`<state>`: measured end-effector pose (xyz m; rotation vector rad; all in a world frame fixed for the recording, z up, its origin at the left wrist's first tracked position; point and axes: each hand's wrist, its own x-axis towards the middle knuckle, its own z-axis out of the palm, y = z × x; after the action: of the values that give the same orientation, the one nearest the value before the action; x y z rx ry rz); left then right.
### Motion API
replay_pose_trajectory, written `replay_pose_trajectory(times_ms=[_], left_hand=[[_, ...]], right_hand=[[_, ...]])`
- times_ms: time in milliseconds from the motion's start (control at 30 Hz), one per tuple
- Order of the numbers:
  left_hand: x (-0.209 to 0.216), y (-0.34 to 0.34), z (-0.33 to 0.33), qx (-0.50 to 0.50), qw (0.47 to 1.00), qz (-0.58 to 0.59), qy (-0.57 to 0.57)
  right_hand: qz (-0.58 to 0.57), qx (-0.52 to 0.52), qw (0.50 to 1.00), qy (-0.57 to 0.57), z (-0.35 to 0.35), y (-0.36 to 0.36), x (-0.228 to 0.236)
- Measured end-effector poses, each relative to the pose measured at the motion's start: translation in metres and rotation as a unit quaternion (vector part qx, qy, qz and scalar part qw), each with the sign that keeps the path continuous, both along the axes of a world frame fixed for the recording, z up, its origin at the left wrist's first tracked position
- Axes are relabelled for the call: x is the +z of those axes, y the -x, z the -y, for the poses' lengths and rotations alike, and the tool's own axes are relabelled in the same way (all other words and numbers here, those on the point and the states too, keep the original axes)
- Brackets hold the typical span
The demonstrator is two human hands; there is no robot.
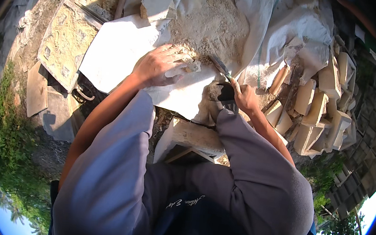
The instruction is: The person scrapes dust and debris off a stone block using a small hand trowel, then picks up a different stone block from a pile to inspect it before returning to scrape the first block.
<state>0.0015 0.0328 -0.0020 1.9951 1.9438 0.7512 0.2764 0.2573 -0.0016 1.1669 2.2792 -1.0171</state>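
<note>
My left hand (162, 66) is over a white sheet (112, 56), its fingers stretched out and apart at the edge of a crumbly, pale heap (214, 27). Beside its fingertips lies a small pale lump (194, 66); whether they touch it I cannot tell. Closed around a handle, my right hand (247, 98) holds a small trowel-like tool (220, 66) with a narrow dark blade. The blade points up and left, its tip at the heap's lower edge.
Beneath me is a pale block-shaped piece (190, 136). Several hollow, pale cast blocks (317, 109) are piled at the right, near a wooden-handled object (280, 79). A shallow tray (66, 42) of yellowish material stands at the left. A broken slab (157, 3) lies at the back.
</note>
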Motion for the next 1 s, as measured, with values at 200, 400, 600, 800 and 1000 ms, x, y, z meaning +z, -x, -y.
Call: replay_pose_trajectory(times_ms=[200,400,600,800,1000], left_hand=[[0.003,0.002,0.000,-0.003,1.000,-0.011,0.017],[-0.007,0.004,0.005,-0.016,0.995,-0.026,0.090],[0.002,-0.001,-0.001,0.012,1.000,0.005,-0.023],[-0.007,0.003,0.014,-0.001,0.994,0.008,0.108],[0.002,0.000,-0.003,0.019,0.999,-0.009,-0.036]], right_hand=[[-0.043,0.026,0.998,0.039,-0.016,0.041,0.018],[-0.099,0.017,0.994,0.033,-0.010,-0.001,-0.001],[-0.021,0.058,0.998,0.024,-0.020,0.017,-0.006],[-0.124,-0.032,0.987,0.093,-0.015,0.029,0.019],[-0.019,0.079,0.997,-0.003,-0.010,0.000,-0.017]])
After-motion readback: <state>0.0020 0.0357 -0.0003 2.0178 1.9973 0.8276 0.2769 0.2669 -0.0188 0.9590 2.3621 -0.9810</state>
